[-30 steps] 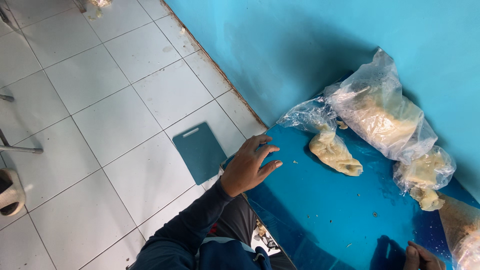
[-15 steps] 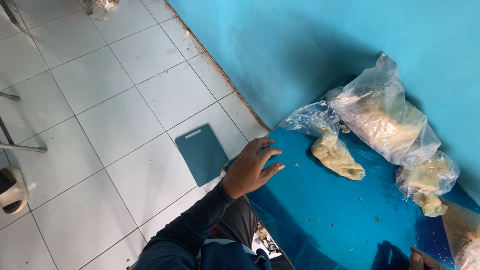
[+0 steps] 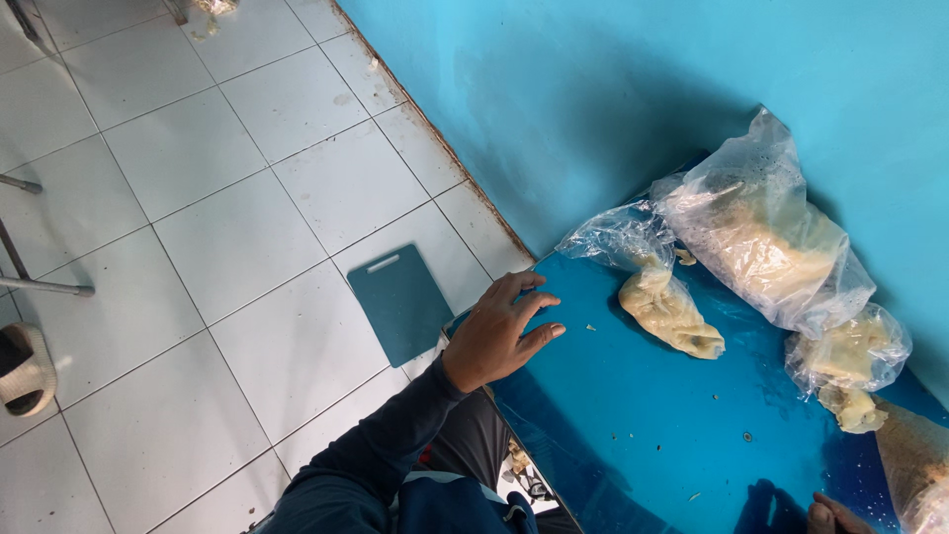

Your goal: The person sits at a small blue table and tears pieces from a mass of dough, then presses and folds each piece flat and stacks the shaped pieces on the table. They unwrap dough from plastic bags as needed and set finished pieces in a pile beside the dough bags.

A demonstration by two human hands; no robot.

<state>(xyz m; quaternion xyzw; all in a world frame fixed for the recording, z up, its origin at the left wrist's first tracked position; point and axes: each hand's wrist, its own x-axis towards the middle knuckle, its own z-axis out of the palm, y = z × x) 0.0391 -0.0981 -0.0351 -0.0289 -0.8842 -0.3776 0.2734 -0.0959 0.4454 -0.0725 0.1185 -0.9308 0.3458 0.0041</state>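
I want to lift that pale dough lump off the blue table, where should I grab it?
Grip the dough lump across its thick middle, coming from the left hand side. Its upper end sits in a crumpled clear bag, while the near flank lies bare on the blue table.

Desk: glossy blue top, smooth, reflective, specked with crumbs. Large bag: thin clear plastic, crinkled, shiny. Small bag: same clear film, wrinkled. Dough lump: pale, matt, soft and creased. Cutting board: teal plastic, matt, smooth. Floor: white glazed tiles, faint sheen, dark grout. Wall: blue paint, matt. Sleeve: dark knit cloth, matt, above left hand.
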